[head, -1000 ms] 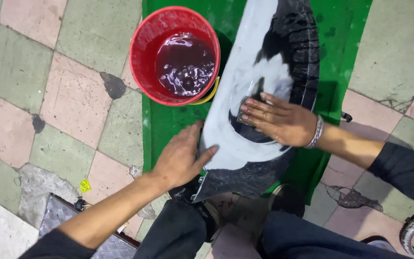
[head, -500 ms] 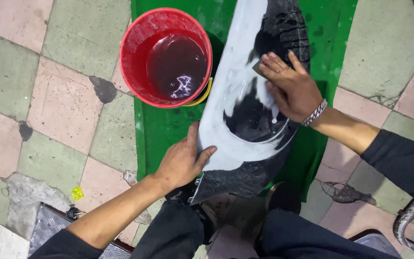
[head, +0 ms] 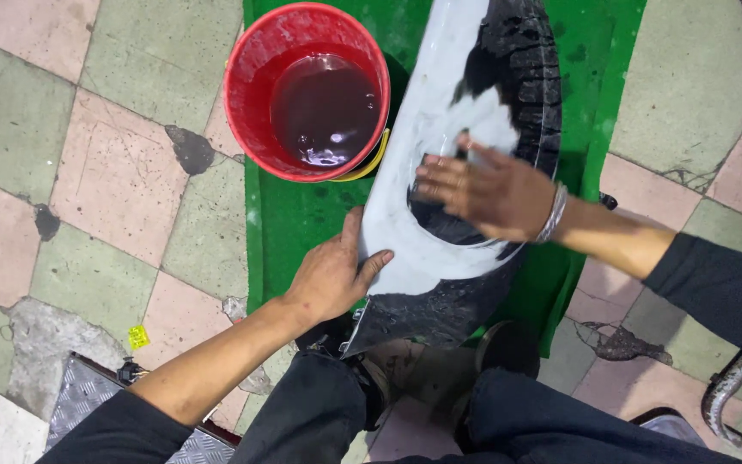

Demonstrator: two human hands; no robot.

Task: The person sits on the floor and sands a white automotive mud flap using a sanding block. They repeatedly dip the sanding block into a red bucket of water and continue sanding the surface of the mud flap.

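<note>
On the green mat (head: 302, 215) we see a black tyre (head: 526, 77) with a pale grey inner-tube sheet (head: 422, 163) draped across it, its long axis running from near-centre up to the far right. Just left of it stands a red bucket (head: 255, 86) holding dark liquid, touching or nearly touching the sheet's left edge (hard to call).

Our left hand (head: 332, 275) sits at the near-left edge of the sheet, thumb over the top, fingers curled round the rim: a half-closed grip that pinches the sheet's edge. Our right hand (head: 487, 193) lies farther along the axis, toward the far end, palm down and fingers spread flat on the sheet. That grip is fully open and holds nothing we can make out; something may be under the fingertips, we cannot tell. A bangle (head: 553, 213) rings the right wrist. The right hand is nearer the sheet's middle, the left pins the near end.
</note>
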